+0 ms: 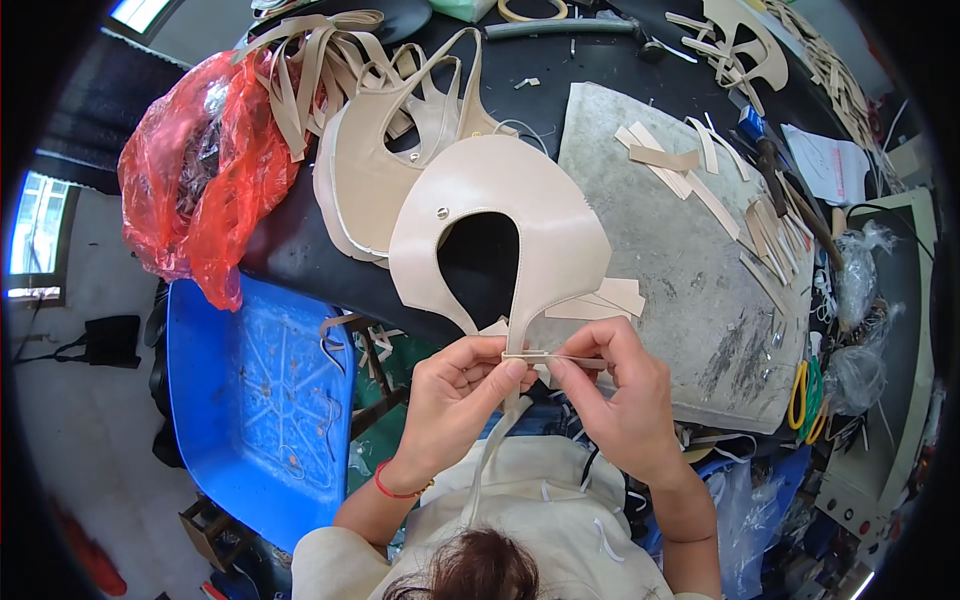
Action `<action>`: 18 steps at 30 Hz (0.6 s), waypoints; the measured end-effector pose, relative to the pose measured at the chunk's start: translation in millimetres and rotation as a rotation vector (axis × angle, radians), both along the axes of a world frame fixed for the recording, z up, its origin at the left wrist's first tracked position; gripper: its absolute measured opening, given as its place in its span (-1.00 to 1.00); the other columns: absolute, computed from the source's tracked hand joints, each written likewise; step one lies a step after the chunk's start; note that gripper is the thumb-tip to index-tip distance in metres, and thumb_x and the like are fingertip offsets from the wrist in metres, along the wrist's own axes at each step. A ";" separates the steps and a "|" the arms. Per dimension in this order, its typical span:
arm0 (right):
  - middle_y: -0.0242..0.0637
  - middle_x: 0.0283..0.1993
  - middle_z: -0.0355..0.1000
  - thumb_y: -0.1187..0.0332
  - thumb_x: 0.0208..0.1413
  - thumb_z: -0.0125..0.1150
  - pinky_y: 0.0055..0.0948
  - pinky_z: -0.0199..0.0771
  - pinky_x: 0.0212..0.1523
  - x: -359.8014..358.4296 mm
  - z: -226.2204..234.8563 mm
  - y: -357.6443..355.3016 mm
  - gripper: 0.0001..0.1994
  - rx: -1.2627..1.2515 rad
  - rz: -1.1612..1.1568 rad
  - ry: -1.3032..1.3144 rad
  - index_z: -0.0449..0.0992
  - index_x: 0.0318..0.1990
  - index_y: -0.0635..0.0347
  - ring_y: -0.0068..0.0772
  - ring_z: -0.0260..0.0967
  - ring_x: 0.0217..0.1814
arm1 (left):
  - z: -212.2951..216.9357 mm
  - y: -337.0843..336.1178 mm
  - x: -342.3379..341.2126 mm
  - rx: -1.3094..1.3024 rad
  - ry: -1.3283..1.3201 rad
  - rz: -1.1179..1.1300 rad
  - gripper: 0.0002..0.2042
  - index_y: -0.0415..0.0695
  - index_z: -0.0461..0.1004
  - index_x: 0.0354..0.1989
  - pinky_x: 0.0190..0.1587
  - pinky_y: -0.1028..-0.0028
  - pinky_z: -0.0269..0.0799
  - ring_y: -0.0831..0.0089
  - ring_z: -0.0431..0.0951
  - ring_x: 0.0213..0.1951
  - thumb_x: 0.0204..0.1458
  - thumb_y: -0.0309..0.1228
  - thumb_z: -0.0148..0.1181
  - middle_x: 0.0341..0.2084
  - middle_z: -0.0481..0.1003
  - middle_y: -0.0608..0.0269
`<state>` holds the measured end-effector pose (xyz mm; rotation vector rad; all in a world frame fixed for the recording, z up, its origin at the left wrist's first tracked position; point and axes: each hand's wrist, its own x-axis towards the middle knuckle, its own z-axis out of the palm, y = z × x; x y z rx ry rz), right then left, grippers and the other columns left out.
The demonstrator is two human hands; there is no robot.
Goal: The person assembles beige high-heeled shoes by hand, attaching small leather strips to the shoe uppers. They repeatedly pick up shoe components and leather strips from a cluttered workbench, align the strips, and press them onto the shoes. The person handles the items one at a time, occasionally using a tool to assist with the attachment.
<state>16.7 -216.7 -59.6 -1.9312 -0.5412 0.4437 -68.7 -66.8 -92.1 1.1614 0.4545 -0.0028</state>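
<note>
A smooth beige leather bag panel [560,225] with a large rounded cut-out and a small metal stud lies in front of me. Its narrow strap [516,325] runs down towards my lap. My left hand [450,395] is closed on this strap, pinching it between thumb and fingers. Across the strap lies a thin beige strip [535,354]; whether it loops fully round I cannot tell. My right hand [630,405] pinches the strip's right end between thumb and forefinger. Similar bag pieces [350,190] with looped handles are stacked behind the panel at the left.
A red plastic bag [225,190] sits at the left, above a blue plastic tub [260,390]. On the right, a worn grey board [680,330] carries loose leather strips [700,200]. Yellow-handled scissors [798,395] lie by its right edge. A hammer [570,29] rests at the back.
</note>
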 end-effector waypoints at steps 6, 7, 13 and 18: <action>-0.23 -0.43 0.48 0.54 0.03 0.21 -0.48 0.47 -0.42 -4.2 -4.5 3.3 -0.82 0.030 -0.046 0.028 0.33 -0.26 0.26 -0.39 0.50 -0.43 | 1.2 -7.2 -0.4 -0.015 -0.005 0.024 -0.83 -0.33 0.38 -0.12 -0.19 0.58 0.48 0.56 0.55 -0.26 0.15 -0.53 0.06 -0.28 0.52 0.16; -0.25 -0.42 0.47 0.55 0.02 0.21 -0.52 0.44 -0.40 -4.9 -4.8 2.3 -0.81 0.032 -0.040 0.053 0.33 -0.24 0.28 -0.46 0.47 -0.41 | 1.4 -10.5 0.3 -0.008 -0.019 0.018 -0.84 -0.32 0.36 -0.13 -0.21 0.62 0.44 0.62 0.51 -0.29 0.17 -0.50 0.02 -0.29 0.50 0.23; -0.27 -0.36 0.47 0.58 0.00 0.24 -0.58 0.40 -0.34 -4.6 -0.4 3.8 -0.73 0.009 -0.137 0.105 0.38 -0.12 0.31 -0.58 0.41 -0.36 | 5.1 -12.6 -2.3 0.134 0.002 -0.008 -0.87 -0.28 0.32 -0.17 -0.26 0.65 0.37 0.69 0.41 -0.35 0.19 -0.47 -0.02 -0.37 0.43 0.32; -0.32 -0.35 0.48 0.59 -0.03 0.26 -0.64 0.38 -0.34 10.0 -5.7 -30.7 -0.76 0.190 -0.152 0.037 0.45 -0.16 0.30 -0.65 0.36 -0.40 | 21.2 -11.2 4.7 0.384 -0.168 -0.002 -0.89 -0.31 0.31 -0.19 -0.33 0.67 0.35 0.67 0.41 -0.40 0.14 -0.57 0.01 -0.40 0.44 0.29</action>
